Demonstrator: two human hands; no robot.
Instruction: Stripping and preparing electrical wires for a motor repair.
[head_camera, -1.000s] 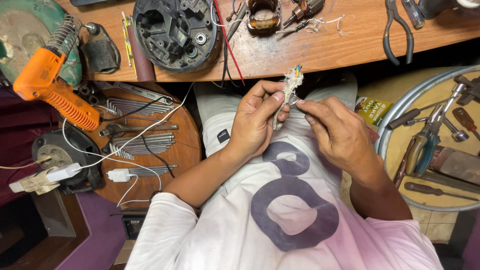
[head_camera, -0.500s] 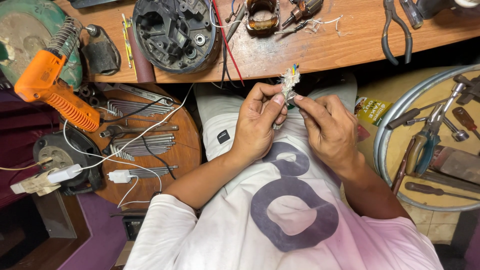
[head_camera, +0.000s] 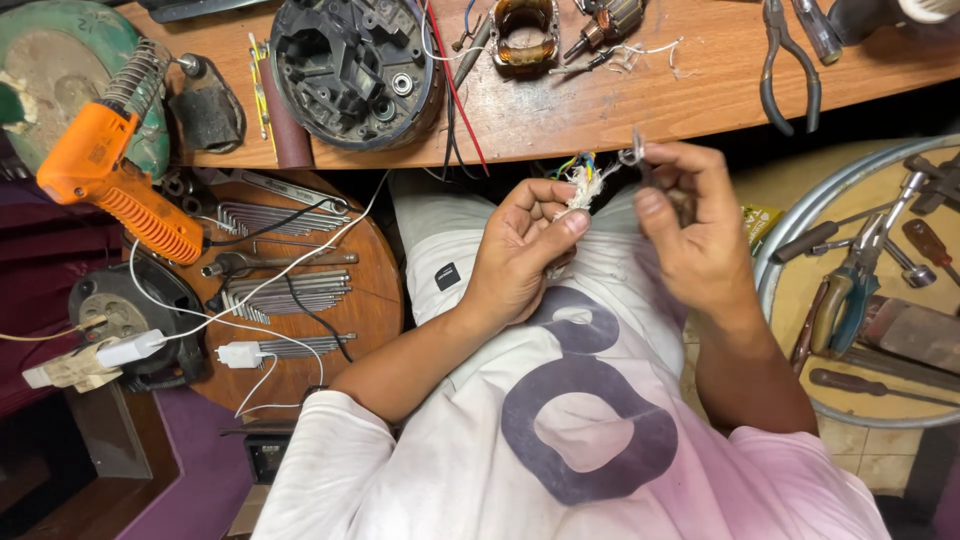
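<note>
Wire bundle (head_camera: 580, 183) pinched in left hand (head_camera: 520, 250), right hand (head_camera: 695, 225) beside

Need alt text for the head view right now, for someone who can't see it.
Left hand pinches a small wire bundle with frayed white wrapping; right hand holds a small metal piece beside it. Above them is a wooden bench with a black motor housing.
</note>
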